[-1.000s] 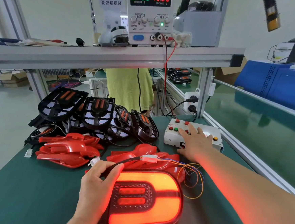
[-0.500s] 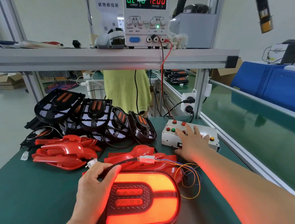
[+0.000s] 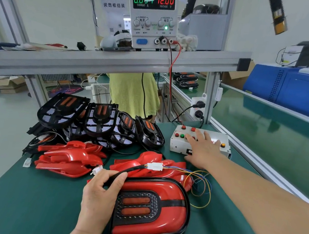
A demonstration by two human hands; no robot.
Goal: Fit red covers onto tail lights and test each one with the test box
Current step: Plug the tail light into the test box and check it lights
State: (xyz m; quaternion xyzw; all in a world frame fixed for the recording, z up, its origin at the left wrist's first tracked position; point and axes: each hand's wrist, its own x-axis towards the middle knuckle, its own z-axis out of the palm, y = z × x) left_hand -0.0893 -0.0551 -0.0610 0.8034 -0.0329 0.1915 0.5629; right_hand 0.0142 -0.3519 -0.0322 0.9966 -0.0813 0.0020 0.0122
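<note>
— Where is the oval tail light with its glossy red cover [image 3: 150, 211] found?

— Flat on the green mat [image 3: 32, 203], just right of the left hand [image 3: 98, 195]. None of its segments is lit. Its black cable [image 3: 127, 171] is pinched between the thumb and curled fingers [image 3: 116, 183] of that hand and is joined beyond the fingertips to a white plug [image 3: 155, 166].

— And the right hand [image 3: 201, 152]?

— It is laid on the white test box with round buttons [image 3: 199, 142], fingers [image 3: 198, 134] spread apart over the red ones (whether one is pressed cannot be told).

— Beyond the left fingers?

— Loose red plastic covers [image 3: 69, 158] are heaped there, with uncovered black tail-light housings [image 3: 98, 118] behind.
</note>
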